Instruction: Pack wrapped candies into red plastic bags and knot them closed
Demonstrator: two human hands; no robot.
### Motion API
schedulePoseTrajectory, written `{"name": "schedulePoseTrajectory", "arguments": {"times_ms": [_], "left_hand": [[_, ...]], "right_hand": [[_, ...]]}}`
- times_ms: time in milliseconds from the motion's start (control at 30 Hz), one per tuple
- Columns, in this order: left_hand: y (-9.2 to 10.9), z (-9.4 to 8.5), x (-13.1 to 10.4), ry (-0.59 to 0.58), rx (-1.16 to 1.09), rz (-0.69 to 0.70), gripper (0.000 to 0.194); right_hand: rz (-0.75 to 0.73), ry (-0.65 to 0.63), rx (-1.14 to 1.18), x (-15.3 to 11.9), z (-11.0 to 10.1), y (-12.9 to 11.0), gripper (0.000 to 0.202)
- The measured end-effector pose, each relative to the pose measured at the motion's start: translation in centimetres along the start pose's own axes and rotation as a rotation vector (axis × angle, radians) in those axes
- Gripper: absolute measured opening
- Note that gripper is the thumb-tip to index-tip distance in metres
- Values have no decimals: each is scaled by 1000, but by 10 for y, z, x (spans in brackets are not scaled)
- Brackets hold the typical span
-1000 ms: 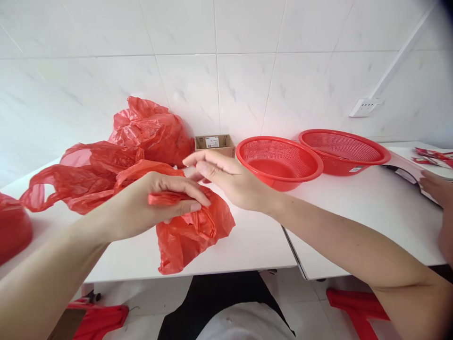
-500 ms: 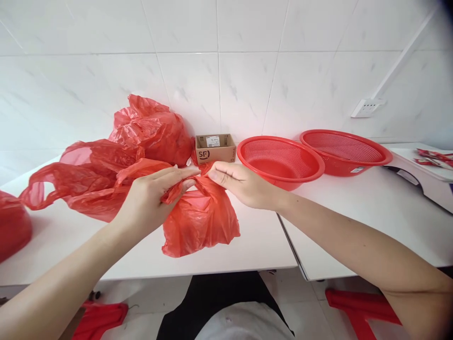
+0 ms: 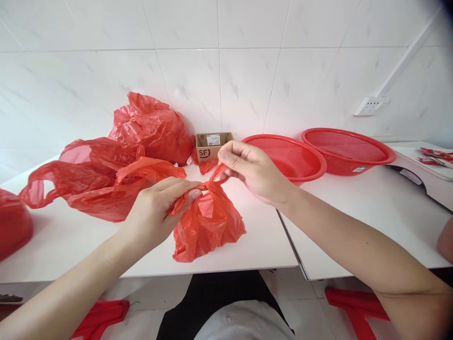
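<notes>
bag [image 3: 212, 222], small and red, is hanging just below both hands. the left hand [image 3: 159, 203] is pinching its bunched top, and the right hand [image 3: 247, 170] is tugging a twisted end.

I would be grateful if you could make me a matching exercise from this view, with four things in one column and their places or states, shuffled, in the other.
Things
1. Cardboard box
2. Wall socket
3. Small red bag
4. Red-and-white pieces

Places and states
A. Gathered at its top by the left hand and the right hand
B. At the far right of the view
C. Standing on the table, open at the top
D. Fixed to the tiled wall, above table height

Right pairs: 1-C, 2-D, 3-A, 4-B
</notes>
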State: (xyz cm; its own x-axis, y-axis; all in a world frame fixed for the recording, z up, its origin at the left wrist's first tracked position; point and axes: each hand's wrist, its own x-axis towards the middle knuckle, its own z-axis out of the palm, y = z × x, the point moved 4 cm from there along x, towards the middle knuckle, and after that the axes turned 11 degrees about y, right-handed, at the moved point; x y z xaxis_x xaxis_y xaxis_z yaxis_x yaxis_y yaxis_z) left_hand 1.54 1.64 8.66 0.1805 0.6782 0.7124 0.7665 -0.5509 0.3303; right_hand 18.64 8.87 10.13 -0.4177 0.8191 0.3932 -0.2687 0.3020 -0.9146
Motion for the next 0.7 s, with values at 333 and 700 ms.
{"name": "schedulePoseTrajectory", "arguments": {"times_ms": [333,700], "left_hand": [[-38,-17,-41,-83,19,-85,20],[-50,10,-40,-35,-843,-678,39]], "right_hand": [[-17,186,-506,0,-67,32,32],[136,72,-236,16,-59,18,24]]}}
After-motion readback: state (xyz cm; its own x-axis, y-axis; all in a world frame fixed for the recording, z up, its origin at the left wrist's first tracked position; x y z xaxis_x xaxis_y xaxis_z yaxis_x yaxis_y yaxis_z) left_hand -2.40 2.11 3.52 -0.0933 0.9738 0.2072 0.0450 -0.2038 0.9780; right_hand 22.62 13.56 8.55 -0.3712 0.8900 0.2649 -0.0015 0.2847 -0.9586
